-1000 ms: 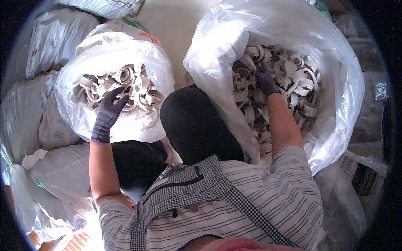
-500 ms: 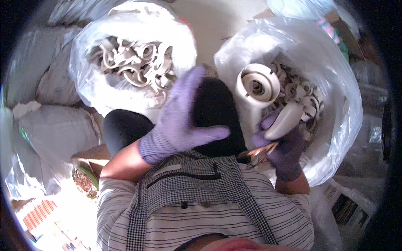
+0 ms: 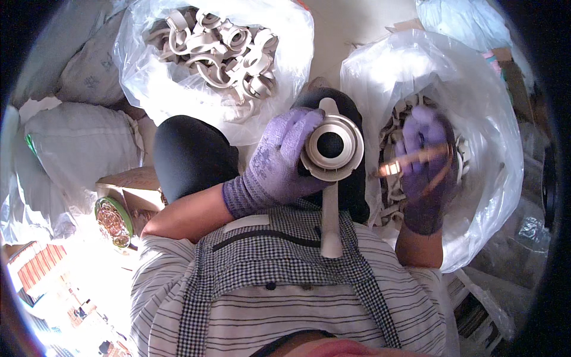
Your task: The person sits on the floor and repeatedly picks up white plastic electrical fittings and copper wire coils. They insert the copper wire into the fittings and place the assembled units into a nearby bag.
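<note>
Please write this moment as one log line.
left hand: holds beige part | right hand: blurred, shiny thing across it, at open bag

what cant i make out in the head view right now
All in the head view:
- left hand: thumb tip, behind the pale ringed part it holds
- right hand: exact finger positions, blurred
- orange-brown thing at that hand: what it is, blurred
- right bag: pieces lower down, under the upper pieces
- left bag: far rim, cut off by the upper edge
</note>
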`<state>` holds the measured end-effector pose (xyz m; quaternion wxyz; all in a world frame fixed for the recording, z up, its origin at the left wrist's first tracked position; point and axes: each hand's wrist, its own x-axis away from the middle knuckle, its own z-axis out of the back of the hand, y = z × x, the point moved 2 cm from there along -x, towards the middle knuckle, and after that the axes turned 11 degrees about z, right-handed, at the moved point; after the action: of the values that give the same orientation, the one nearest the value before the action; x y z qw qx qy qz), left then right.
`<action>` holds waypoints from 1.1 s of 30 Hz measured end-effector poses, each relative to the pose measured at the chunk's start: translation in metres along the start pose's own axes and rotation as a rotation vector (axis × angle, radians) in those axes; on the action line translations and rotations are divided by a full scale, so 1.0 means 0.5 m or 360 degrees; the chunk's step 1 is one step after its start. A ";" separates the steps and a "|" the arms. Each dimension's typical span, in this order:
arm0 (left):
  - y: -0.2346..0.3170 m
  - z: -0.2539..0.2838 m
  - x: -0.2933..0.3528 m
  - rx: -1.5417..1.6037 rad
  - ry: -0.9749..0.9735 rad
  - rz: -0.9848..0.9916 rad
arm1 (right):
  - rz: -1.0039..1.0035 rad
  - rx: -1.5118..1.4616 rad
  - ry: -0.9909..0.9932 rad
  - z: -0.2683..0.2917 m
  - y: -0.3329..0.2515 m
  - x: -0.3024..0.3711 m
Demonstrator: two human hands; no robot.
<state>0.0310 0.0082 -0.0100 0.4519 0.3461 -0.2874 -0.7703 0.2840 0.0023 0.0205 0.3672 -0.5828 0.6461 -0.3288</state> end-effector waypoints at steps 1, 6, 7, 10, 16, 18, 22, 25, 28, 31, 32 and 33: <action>-0.001 -0.003 -0.001 0.0028 -0.0003 0.0009 | -0.0045 0.0067 0.0132 -0.005 0.004 -0.008; 0.001 0.048 -0.029 0.0310 -0.0183 -0.0123 | 0.0068 0.0529 0.0091 -0.071 0.026 -0.044; -0.001 0.051 -0.039 0.0580 -0.0129 -0.0130 | 0.0107 0.0459 0.0015 -0.077 0.026 -0.046; 0.029 0.049 -0.053 0.1043 -0.0236 0.0134 | -0.0020 0.0737 -0.0003 -0.111 0.015 -0.051; -0.001 0.014 -0.042 0.1581 -0.0146 0.0399 | 0.0185 0.1141 -0.0107 -0.132 0.005 -0.048; 0.000 0.010 -0.041 0.1728 -0.0158 0.0450 | 0.0345 0.1336 -0.0151 -0.126 0.004 -0.042; -0.007 -0.001 -0.041 0.2016 -0.0205 0.0482 | 0.0866 0.1650 -0.0167 -0.089 0.024 -0.035; -0.008 -0.002 -0.038 0.2092 -0.0184 0.0458 | 0.1329 0.1898 -0.0221 -0.073 0.035 -0.035; -0.012 -0.004 -0.034 0.2105 -0.0140 0.0393 | 0.1661 0.2183 -0.0286 -0.091 0.031 -0.043; -0.015 -0.006 -0.031 0.2149 -0.0127 0.0414 | 0.1665 0.2150 -0.0314 -0.084 0.028 -0.040; -0.018 -0.007 -0.032 0.2168 -0.0131 0.0396 | 0.1734 0.2175 -0.0282 -0.082 0.025 -0.038; -0.019 -0.008 -0.032 0.2187 -0.0134 0.0378 | 0.1804 0.2199 -0.0250 -0.081 0.023 -0.037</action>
<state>0.0350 0.0264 -0.0152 0.2004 0.4895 -0.7627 -0.3722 0.2442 0.0217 0.0332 0.7864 0.1539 0.4678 -0.3729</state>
